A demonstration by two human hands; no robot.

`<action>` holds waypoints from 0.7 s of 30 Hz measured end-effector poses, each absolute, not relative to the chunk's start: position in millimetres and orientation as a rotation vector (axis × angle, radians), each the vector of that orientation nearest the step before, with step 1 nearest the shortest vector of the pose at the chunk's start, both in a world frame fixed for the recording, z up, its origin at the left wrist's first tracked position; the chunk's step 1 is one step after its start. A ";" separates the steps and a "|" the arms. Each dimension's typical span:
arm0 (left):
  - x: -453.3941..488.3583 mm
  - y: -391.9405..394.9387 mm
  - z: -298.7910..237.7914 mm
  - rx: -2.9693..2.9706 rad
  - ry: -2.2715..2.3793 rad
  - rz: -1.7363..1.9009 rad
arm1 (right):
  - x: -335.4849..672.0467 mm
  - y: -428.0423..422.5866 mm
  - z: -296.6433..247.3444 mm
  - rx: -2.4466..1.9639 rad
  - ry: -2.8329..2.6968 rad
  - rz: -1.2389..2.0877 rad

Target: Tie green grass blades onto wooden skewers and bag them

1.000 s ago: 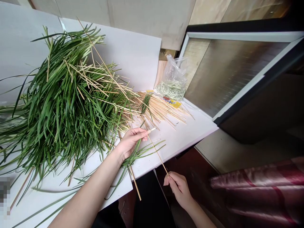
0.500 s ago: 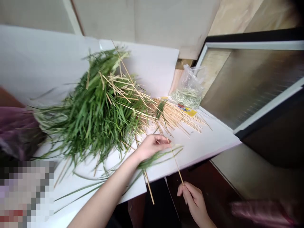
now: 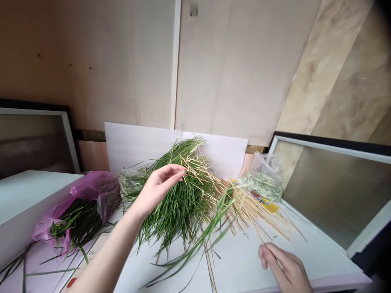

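My right hand [image 3: 285, 266] is closed around the lower end of a thin wooden skewer [image 3: 258, 232], which slants up and away to the left. Long green chives [image 3: 210, 226] trail down to the left from near the skewer's far end; whether they are pierced by it I cannot tell. Over the heap of chives [image 3: 180, 207], my left hand [image 3: 165, 183] has thumb and fingertips pinched together. A speck of green shows at the tips, but what they hold is unclear. Loose skewers [image 3: 194, 165] lie across the heap's top.
Many skewers [image 3: 265, 213] fan out on the white table [image 3: 244, 264], right of the heap. A clear bag of pale green strips [image 3: 262, 185] stands behind them. To the left lies a pink bag [image 3: 94, 185] with more chives. White boards [image 3: 137, 146] line the back.
My left hand has left the skewer's upper end and moved left over the chive heap. My right hand still grips the skewer. The view has tilted up and turned left.
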State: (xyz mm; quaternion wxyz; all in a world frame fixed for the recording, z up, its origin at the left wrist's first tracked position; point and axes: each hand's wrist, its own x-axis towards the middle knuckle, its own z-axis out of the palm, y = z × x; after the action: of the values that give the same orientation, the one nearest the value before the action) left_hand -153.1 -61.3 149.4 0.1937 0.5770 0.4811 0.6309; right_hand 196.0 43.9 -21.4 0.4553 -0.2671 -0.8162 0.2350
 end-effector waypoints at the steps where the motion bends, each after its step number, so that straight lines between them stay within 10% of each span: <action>1: -164.6 -72.5 154.6 1.600 1.386 1.807 | 181.6 50.8 5.3 -0.602 -2.032 0.545; 11: -247.4 -146.6 171.9 1.454 1.697 1.868 | -31.7 128.2 207.7 -0.357 -2.131 0.406; 21: -308.5 -159.2 182.2 1.393 1.721 1.948 | -196.4 170.6 248.3 -0.659 -2.268 0.297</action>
State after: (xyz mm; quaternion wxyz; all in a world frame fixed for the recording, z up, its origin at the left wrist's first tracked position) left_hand -308.5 -159.2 182.2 0.0962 0.4702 0.5808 0.6575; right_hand -196.4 170.6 248.3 0.3716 -0.2571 -0.8845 0.1158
